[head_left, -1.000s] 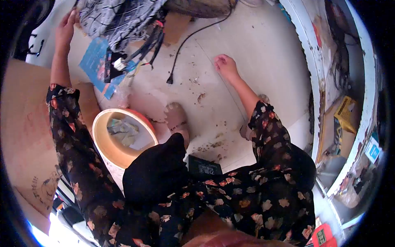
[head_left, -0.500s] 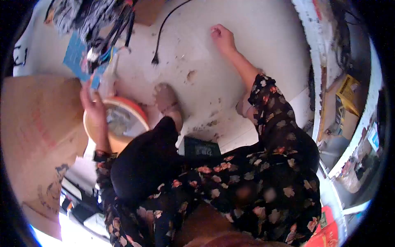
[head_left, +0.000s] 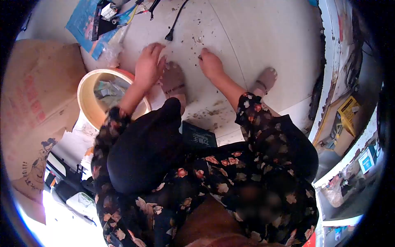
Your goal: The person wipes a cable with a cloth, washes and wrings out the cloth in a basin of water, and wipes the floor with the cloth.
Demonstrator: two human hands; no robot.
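Note:
My left hand (head_left: 149, 68) hovers over the floor beside my sandalled foot, fingers loosely bent and apart from the thumb, with nothing visible in it. Across from it, my right hand (head_left: 211, 64) is closed, its fingertips pinched near the floor; a tiny dark bit seems to show at the tips, too small to name. Scattered crumbs of debris (head_left: 198, 40) lie on the pale floor just beyond both hands. A cream bucket (head_left: 84, 103) with an orange outer side stands under my left forearm, small packets (head_left: 109, 91) inside it.
A black power plug (head_left: 169, 36) on its cable lies ahead of my hands. A cardboard box (head_left: 41, 90) stands at the left, near a blue sheet (head_left: 80, 26) with wires. A dark green box (head_left: 198, 135) sits between my feet. Shelving with a yellow packet (head_left: 349, 115) lines the right.
My left hand has moved from over the bucket rightward to the floor in front of me. My right hand has come down and left, nearer to it. The view has shifted too.

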